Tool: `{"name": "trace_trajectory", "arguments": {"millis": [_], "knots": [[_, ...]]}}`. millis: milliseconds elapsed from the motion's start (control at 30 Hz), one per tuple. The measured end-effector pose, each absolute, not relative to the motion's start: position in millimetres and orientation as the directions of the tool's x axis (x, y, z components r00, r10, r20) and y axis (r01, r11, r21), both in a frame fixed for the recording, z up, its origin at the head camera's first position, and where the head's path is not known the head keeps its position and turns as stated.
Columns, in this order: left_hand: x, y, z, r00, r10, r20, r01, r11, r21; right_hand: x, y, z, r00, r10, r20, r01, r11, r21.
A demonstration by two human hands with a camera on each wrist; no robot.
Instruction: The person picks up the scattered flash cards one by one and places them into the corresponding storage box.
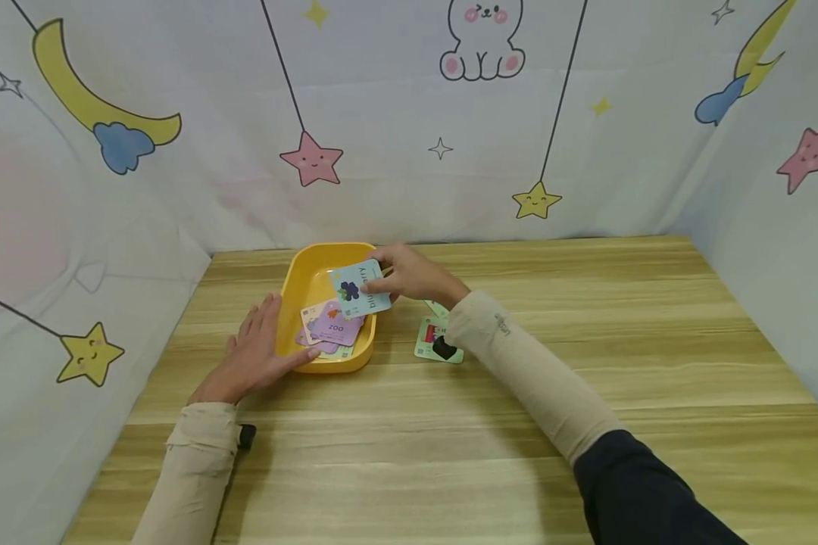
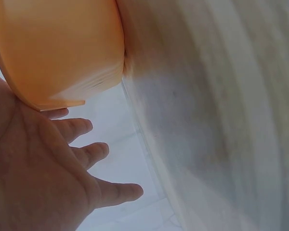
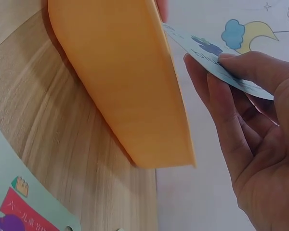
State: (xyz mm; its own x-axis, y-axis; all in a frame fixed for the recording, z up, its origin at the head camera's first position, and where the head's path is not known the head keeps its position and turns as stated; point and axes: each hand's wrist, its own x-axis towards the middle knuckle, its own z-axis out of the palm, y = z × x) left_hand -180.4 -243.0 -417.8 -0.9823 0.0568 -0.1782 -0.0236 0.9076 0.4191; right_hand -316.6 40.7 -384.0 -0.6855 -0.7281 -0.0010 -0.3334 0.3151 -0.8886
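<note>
My right hand (image 1: 412, 274) pinches a light blue card (image 1: 356, 291) between thumb and fingers, over the right rim of a yellow plastic bin (image 1: 329, 366). Dark berries and a word ending in "rry" are printed on it. In the right wrist view, the thumb lies on the face of the card (image 3: 207, 53) and the fingers are beneath it. My left hand (image 1: 255, 356) rests against the bin's left side with its fingers straight and spread, the thumb along the front rim. Inside the bin lie several cards, a purple "ZOO" card (image 1: 337, 324) on top.
Right of the bin, a green card (image 1: 431, 350) with a red picture lies on the wooden table (image 1: 409, 454), partly covered by the right wrist. Another green card (image 1: 438, 308) shows behind it. A printed white curtain (image 1: 395, 91) hangs along the table's back edge.
</note>
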Motion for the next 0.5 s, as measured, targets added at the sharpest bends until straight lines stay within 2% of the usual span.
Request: {"name": "trace_trajectory", "arguments": {"millis": [500], "knots": [[-182,-245,-420,-0.983,0.059,-0.174,-0.021,0.904,0.428,-318,22,-389,-0.660,-0.752,-0.011,-0.374,0.341,-0.863]]}}
